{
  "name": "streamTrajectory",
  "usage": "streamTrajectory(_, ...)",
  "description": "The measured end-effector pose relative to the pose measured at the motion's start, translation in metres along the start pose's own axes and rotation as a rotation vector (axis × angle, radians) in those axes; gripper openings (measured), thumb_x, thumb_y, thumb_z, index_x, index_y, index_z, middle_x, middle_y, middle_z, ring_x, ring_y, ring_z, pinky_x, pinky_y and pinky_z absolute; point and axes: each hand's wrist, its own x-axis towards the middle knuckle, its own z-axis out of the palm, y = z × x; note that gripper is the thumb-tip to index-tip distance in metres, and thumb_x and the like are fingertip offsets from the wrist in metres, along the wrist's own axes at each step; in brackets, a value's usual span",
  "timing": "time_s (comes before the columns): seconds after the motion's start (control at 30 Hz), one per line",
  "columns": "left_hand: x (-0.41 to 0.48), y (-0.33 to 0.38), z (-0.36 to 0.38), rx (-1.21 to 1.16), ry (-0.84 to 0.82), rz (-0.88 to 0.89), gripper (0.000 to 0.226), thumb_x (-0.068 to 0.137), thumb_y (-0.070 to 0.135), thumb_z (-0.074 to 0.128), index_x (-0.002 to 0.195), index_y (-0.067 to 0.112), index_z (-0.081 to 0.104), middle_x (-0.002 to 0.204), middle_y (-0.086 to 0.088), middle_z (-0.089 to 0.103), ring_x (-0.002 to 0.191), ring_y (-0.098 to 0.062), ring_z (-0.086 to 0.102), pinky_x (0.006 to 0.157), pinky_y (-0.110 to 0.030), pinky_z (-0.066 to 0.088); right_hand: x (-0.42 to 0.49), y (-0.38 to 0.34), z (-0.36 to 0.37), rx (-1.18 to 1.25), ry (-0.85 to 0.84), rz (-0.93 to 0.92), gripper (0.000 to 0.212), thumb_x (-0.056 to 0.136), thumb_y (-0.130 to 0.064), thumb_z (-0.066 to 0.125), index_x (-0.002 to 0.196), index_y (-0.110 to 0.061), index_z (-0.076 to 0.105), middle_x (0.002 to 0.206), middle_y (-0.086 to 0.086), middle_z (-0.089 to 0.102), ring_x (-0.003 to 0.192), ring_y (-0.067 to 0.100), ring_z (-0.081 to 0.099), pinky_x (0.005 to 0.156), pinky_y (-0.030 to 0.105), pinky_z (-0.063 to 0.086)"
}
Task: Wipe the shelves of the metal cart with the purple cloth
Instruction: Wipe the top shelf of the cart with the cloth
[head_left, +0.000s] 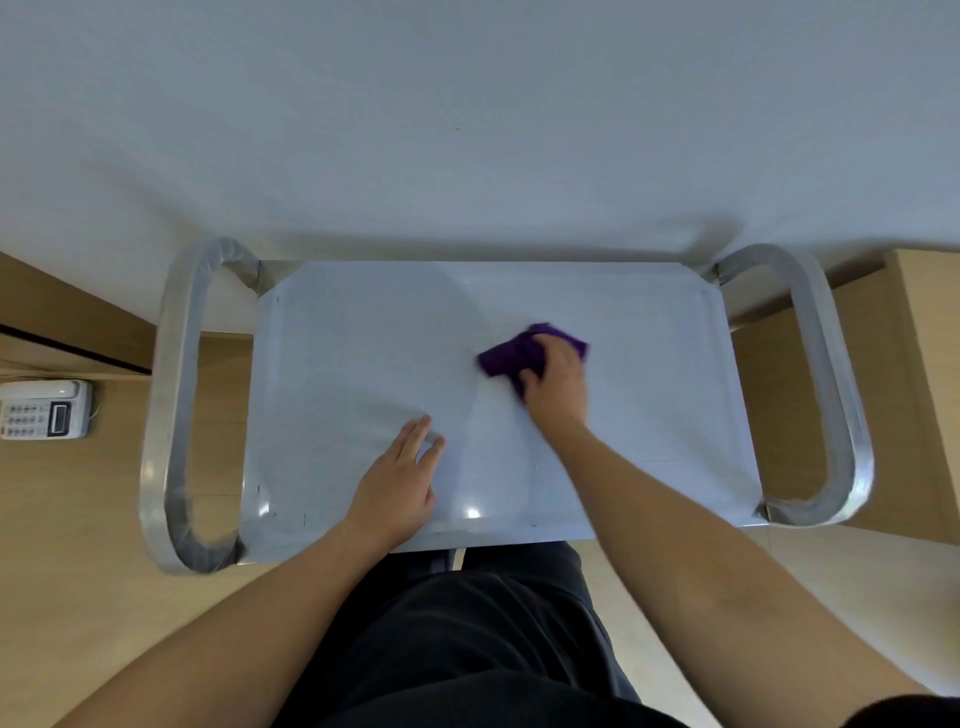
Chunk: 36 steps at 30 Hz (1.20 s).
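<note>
Head view looks straight down on a shiny metal cart (649, 395) with a flat top shelf (337, 364) and a bent tubular handle at the left end (166, 415) and at the right end (831, 389). The small crumpled purple cloth (506, 356) lies on the top shelf, a little right of the middle and toward the far edge. The right hand (556, 384) covers the cloth from the near side. Its fingers curl over the bunched fabric and press it down on the metal, though the hand is a bit blurred. The left hand (400, 483) rests flat on the near part of the shelf, with the fingers straight and close together. It holds nothing, and I think it steadies the cart.

The cloth looks soft and light, so I expect it to fold and slip under the palm. It is best held in a bunch from above, with the palm pushing down. The polished shelf is probably slippery, and the cart may roll if pushed hard. Lower shelves are hidden under the top one.

A white desk telephone (47, 409) stands on a wooden surface at the far left.
</note>
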Motion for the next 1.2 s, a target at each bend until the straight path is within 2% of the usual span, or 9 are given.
streamTrajectory(0.13, 0.006, 0.005, -0.008, 0.123, 0.012, 0.027, 0.053, 0.096, 0.021, 0.043, 0.147, 0.016, 0.034, 0.162, -0.009, 0.012, 0.149, -0.024, 0.014, 0.109, -0.038, 0.037, 0.005, 0.004, -0.005, 0.036, 0.202, 0.326, 0.051, 0.088, -0.012, 0.060, 0.138, -0.014, 0.046, 0.144, 0.008, 0.045, 0.133, 0.029, 0.040, 0.112, 0.039, 0.032)
streamTrajectory(0.3, 0.029, 0.009, -0.019, 0.183, 0.028, 0.092, 0.051, 0.099, 0.024, 0.045, 0.148, 0.016, 0.034, 0.161, -0.010, 0.016, 0.148, -0.025, 0.018, 0.110, -0.037, 0.035, -0.028, -0.041, 0.044, -0.132, -0.120, -0.175, 0.054, 0.087, -0.018, 0.063, 0.138, -0.020, 0.048, 0.144, 0.001, 0.046, 0.133, 0.023, 0.039, 0.109, 0.037, 0.037)
streamTrajectory(0.4, 0.040, 0.009, -0.022, 0.210, -0.014, 0.100, 0.054, 0.100, 0.029, 0.044, 0.150, 0.018, 0.028, 0.163, -0.005, 0.007, 0.150, -0.023, 0.010, 0.111, -0.035, 0.034, -0.002, -0.022, 0.019, -0.164, -0.169, -0.242, 0.053, 0.086, -0.021, 0.062, 0.137, -0.025, 0.049, 0.143, -0.002, 0.047, 0.131, 0.021, 0.042, 0.103, 0.037, 0.043)
streamTrajectory(0.6, 0.045, 0.012, -0.020, 0.175, -0.077, 0.097, 0.055, 0.100, 0.024, 0.046, 0.151, 0.016, 0.024, 0.163, 0.000, -0.005, 0.150, -0.025, -0.001, 0.114, -0.037, 0.030, 0.056, 0.055, -0.069, -0.034, 0.141, 0.283, 0.051, 0.089, -0.019, 0.059, 0.138, -0.022, 0.046, 0.142, 0.006, 0.047, 0.130, 0.029, 0.045, 0.105, 0.045, 0.042)
streamTrajectory(0.7, 0.045, 0.011, -0.019, 0.151, -0.084, 0.084, 0.055, 0.100, 0.022, 0.047, 0.151, 0.015, 0.025, 0.163, 0.000, -0.005, 0.150, -0.025, -0.002, 0.115, -0.037, 0.030, 0.059, 0.042, -0.048, -0.090, 0.258, 0.452, 0.053, 0.091, -0.021, 0.055, 0.141, -0.017, 0.041, 0.148, 0.009, 0.038, 0.134, 0.033, 0.037, 0.109, 0.046, 0.035)
streamTrajectory(0.77, 0.045, 0.010, -0.018, 0.145, -0.088, 0.070, 0.056, 0.100, 0.022, 0.048, 0.151, 0.015, 0.025, 0.163, 0.000, -0.005, 0.150, -0.025, -0.002, 0.115, -0.037, 0.030, 0.047, 0.009, -0.014, -0.140, 0.229, 0.268, 0.053, 0.089, -0.020, 0.057, 0.140, -0.015, 0.045, 0.147, 0.011, 0.041, 0.133, 0.033, 0.037, 0.111, 0.042, 0.030)
streamTrajectory(0.87, 0.044, 0.010, -0.018, 0.154, -0.103, 0.054, 0.058, 0.100, 0.023, 0.048, 0.152, 0.016, 0.024, 0.163, 0.001, -0.006, 0.150, -0.025, -0.002, 0.116, -0.037, 0.030, 0.017, -0.028, 0.031, -0.214, -0.049, -0.190, 0.053, 0.087, -0.019, 0.062, 0.139, -0.019, 0.048, 0.145, 0.006, 0.045, 0.134, 0.028, 0.038, 0.110, 0.041, 0.035)
streamTrajectory(0.97, 0.043, 0.010, -0.019, 0.142, -0.101, 0.048, 0.058, 0.100, 0.025, 0.048, 0.152, 0.018, 0.024, 0.163, 0.002, -0.006, 0.150, -0.024, -0.003, 0.116, -0.036, 0.030, 0.024, -0.020, 0.021, -0.251, -0.138, -0.333, 0.055, 0.088, -0.023, 0.062, 0.141, -0.025, 0.044, 0.146, 0.000, 0.044, 0.133, 0.024, 0.041, 0.103, 0.039, 0.043)
streamTrajectory(1.2, 0.041, 0.017, -0.018, 0.116, -0.071, 0.032, 0.055, 0.100, 0.025, 0.043, 0.151, 0.017, 0.024, 0.163, 0.001, -0.004, 0.150, -0.024, -0.004, 0.119, -0.039, 0.022, 0.087, 0.044, -0.060, -0.096, 0.182, 0.331, 0.053, 0.093, -0.025, 0.056, 0.143, -0.020, 0.039, 0.148, 0.007, 0.038, 0.135, 0.030, 0.036, 0.108, 0.044, 0.038)
